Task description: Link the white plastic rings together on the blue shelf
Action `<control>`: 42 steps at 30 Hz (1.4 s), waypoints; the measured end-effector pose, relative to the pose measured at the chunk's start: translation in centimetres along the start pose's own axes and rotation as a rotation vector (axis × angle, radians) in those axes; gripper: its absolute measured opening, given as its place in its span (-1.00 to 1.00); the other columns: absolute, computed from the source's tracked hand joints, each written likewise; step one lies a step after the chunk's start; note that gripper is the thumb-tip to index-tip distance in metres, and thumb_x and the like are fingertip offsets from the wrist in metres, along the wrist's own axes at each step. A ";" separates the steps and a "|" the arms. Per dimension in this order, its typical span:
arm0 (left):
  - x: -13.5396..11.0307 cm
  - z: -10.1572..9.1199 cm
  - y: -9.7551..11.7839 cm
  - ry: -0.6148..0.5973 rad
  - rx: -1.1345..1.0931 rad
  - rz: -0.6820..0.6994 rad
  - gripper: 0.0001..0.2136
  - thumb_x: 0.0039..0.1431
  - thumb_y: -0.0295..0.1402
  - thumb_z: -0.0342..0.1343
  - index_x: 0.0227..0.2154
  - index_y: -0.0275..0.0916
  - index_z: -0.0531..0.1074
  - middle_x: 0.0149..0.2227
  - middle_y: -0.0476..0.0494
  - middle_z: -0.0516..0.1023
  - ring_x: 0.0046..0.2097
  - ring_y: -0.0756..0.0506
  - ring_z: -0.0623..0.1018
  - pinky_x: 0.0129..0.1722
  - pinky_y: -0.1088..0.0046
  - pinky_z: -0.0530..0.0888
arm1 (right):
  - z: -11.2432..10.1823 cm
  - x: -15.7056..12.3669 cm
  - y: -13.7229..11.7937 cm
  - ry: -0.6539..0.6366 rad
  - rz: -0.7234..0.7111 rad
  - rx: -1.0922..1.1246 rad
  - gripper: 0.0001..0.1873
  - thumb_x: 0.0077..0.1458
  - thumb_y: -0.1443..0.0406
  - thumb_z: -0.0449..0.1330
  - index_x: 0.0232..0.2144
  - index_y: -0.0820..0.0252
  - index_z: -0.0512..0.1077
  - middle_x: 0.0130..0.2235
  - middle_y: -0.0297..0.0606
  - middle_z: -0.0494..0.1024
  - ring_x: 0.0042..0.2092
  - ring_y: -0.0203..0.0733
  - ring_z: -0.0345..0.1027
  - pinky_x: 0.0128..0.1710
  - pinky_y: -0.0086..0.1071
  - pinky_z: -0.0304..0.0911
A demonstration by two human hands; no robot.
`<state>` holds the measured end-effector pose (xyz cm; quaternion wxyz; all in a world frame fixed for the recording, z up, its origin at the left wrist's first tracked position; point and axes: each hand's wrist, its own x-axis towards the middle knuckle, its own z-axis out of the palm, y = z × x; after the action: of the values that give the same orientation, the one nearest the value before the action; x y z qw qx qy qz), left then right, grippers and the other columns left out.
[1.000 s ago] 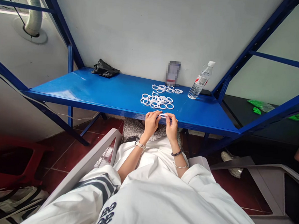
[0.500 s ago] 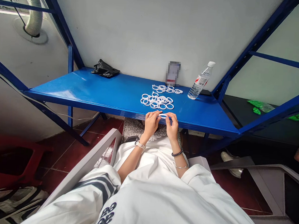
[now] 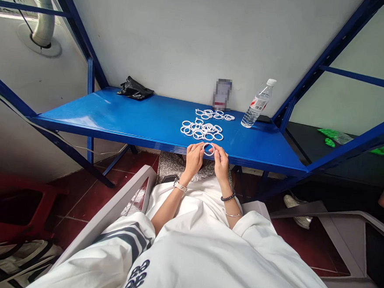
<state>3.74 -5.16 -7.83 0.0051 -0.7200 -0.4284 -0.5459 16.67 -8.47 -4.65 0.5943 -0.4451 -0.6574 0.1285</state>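
Holding one white ring appears the current step, left hand and right hand pinching opposite sides; any turn calls for light pressure.

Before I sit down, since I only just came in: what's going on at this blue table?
A person in white holds a white ring between the left hand and the right hand, by the near edge of the blue table. On it lie a nearer cluster of rings and a farther cluster of rings. A water bottle stands to the right.
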 end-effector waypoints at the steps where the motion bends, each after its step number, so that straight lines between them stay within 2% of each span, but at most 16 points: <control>1: 0.0 -0.1 0.0 0.004 -0.005 0.004 -0.42 0.56 -0.14 -0.45 -0.07 -0.23 0.53 -0.05 -0.30 0.68 0.10 -0.16 0.61 0.09 0.18 0.39 | 0.0 0.0 0.0 -0.002 0.002 0.002 -0.53 0.46 0.03 -0.07 0.02 0.08 0.55 -0.19 -0.18 0.66 -0.09 -0.06 0.53 0.07 -0.12 0.33; 3: 0.1 -0.2 0.1 -0.001 -0.022 0.016 -0.43 0.56 -0.15 -0.42 -0.08 -0.21 0.54 -0.04 -0.28 0.69 0.11 -0.16 0.61 0.10 0.18 0.39 | -0.1 0.0 0.0 -0.009 0.004 0.001 -0.54 0.46 0.05 -0.07 0.05 0.07 0.54 -0.18 -0.18 0.66 -0.08 -0.06 0.53 0.08 -0.11 0.32; 8: 0.1 -0.7 0.1 -0.069 -0.031 0.022 -0.48 0.56 -0.20 -0.35 -0.25 -0.17 0.53 0.03 -0.22 0.68 0.16 -0.15 0.59 0.13 0.17 0.38 | -0.3 0.0 0.0 -0.039 -0.029 -0.012 -0.62 0.43 0.09 0.00 -0.03 0.04 0.57 -0.16 -0.20 0.66 -0.08 -0.05 0.53 0.06 -0.12 0.33; 14: 0.0 -0.7 0.1 -0.034 -0.068 0.053 -0.50 0.57 -0.23 -0.32 -0.36 -0.18 0.49 0.04 -0.19 0.68 0.15 -0.14 0.59 0.12 0.18 0.36 | -0.3 -0.1 0.0 -0.035 -0.018 -0.015 -0.61 0.42 0.05 0.04 -0.01 0.06 0.57 -0.19 -0.19 0.67 -0.10 -0.05 0.54 0.08 -0.12 0.33; 22: 0.2 -0.9 0.5 -0.047 -0.085 0.002 -0.42 0.57 -0.14 -0.38 -0.33 -0.18 0.53 0.06 -0.20 0.68 0.16 -0.15 0.59 0.13 0.16 0.35 | -0.4 -0.1 0.4 -0.050 -0.027 -0.042 -0.52 0.44 0.01 -0.01 0.08 0.08 0.58 -0.20 -0.17 0.70 -0.10 -0.06 0.56 0.13 -0.11 0.30; 26: 0.2 -0.9 0.6 -0.014 -0.115 0.008 -0.41 0.57 -0.13 -0.39 -0.29 -0.19 0.55 0.04 -0.19 0.69 0.14 -0.14 0.60 0.12 0.17 0.34 | -0.4 -0.1 0.6 -0.052 -0.037 -0.041 -0.48 0.43 -0.03 -0.02 0.08 0.08 0.59 -0.21 -0.16 0.70 -0.11 -0.05 0.56 0.09 -0.13 0.32; 30: 0.2 -1.1 0.7 -0.031 -0.114 -0.011 -0.40 0.57 -0.13 -0.42 -0.10 -0.20 0.57 0.03 -0.20 0.69 0.14 -0.13 0.59 0.13 0.18 0.34 | -0.5 -0.1 0.6 -0.047 -0.022 -0.041 -0.47 0.41 -0.07 0.01 0.02 0.07 0.63 -0.23 -0.17 0.70 -0.16 -0.06 0.55 0.04 -0.15 0.33; 33: 0.2 -1.2 0.7 -0.056 -0.106 -0.031 -0.37 0.56 -0.11 -0.46 0.01 -0.22 0.56 -0.02 -0.22 0.70 0.16 -0.13 0.59 0.14 0.19 0.35 | -0.5 -0.1 0.6 -0.045 -0.020 -0.031 -0.50 0.41 -0.06 0.03 -0.03 0.06 0.64 -0.33 -0.22 0.67 -0.20 -0.07 0.54 0.05 -0.14 0.31; 38: 0.3 -1.2 0.7 -0.048 -0.126 -0.038 -0.34 0.56 -0.09 -0.48 0.06 -0.21 0.56 -0.07 -0.21 0.71 0.16 -0.14 0.59 0.14 0.18 0.35 | -0.5 -0.1 0.4 -0.050 0.003 -0.046 -0.52 0.41 -0.05 0.03 -0.17 0.05 0.65 -0.46 -0.31 0.57 -0.29 -0.11 0.49 0.03 -0.14 0.30; 42: 0.3 -1.2 0.8 -0.047 -0.129 -0.056 -0.33 0.55 -0.08 -0.50 0.04 -0.20 0.56 -0.07 -0.21 0.71 0.16 -0.13 0.58 0.15 0.18 0.35 | -0.5 -0.1 0.2 -0.030 0.035 -0.049 -0.50 0.38 -0.09 0.05 -0.26 0.08 0.61 -0.51 -0.31 0.53 -0.27 -0.07 0.49 0.02 -0.13 0.30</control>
<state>3.27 -6.06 -6.72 -0.0668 -0.7194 -0.4120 -0.5552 17.19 -8.57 -4.77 0.5711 -0.4690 -0.6611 0.1295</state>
